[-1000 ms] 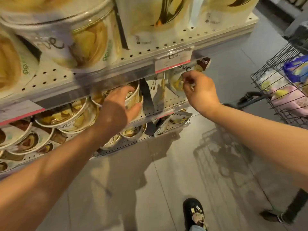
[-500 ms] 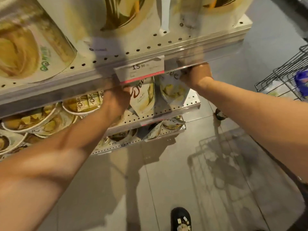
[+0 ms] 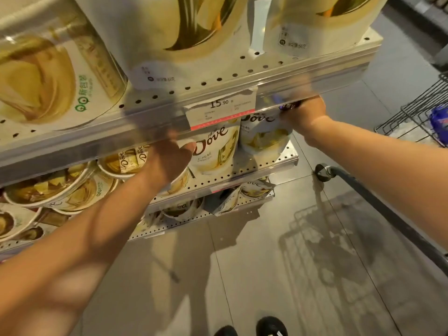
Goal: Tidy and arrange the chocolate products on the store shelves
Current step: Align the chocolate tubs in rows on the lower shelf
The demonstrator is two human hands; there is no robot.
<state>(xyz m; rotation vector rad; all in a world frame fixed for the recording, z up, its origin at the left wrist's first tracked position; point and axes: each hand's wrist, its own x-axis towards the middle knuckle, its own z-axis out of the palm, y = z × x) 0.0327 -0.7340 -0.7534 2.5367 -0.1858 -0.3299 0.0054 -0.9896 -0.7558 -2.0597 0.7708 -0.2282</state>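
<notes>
Having stood both Dove pouches (image 3: 215, 151) upright since a second ago, our left hand (image 3: 169, 158) and right hand (image 3: 303, 115) steady them; finger grip is hidden under the shelf edge (image 3: 145, 132).

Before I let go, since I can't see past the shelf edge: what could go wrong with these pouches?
1. The two upright Dove pouches stand near the front lip of the perforated shelf; a nudge may tip them off.
2. The left hand is wedged beside round tubs, which could shift.
3. The right hand works half hidden behind the price rail, so placement is partly blind.
</notes>
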